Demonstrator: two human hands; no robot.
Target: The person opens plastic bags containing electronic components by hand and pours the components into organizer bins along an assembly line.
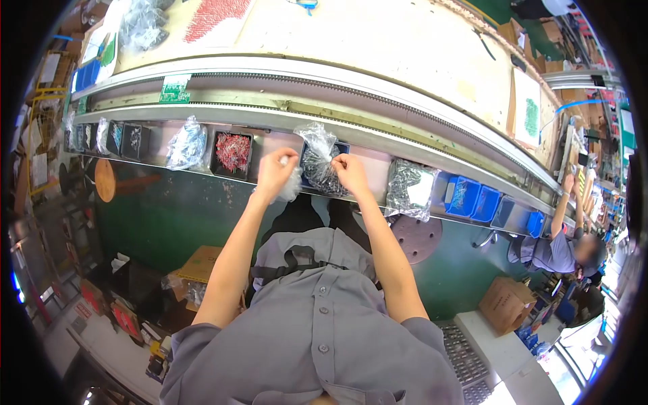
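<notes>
A transparent plastic bag (317, 140) of small dark components stands in a dark blue bin (343, 148) on the ledge before me. My right hand (349, 173) pinches the bag's side with thumb and forefinger. To the left of it, my left hand (275, 173) is closed, with a crumpled piece of clear plastic (291, 187) hanging beneath its fingers. Further left sits a black bin of red components (233, 152). On the other side, near my right hand, lies a bag of dark parts (408, 185) with a white label.
A metal rail (270, 67) runs behind the ledge, with a green circuit board (175, 88) on it. Blue bins (462, 196) stand to the right, a bag of pale blue parts (187, 145) to the left. A round stool (416, 237) is below. Another person (557, 250) works at far right.
</notes>
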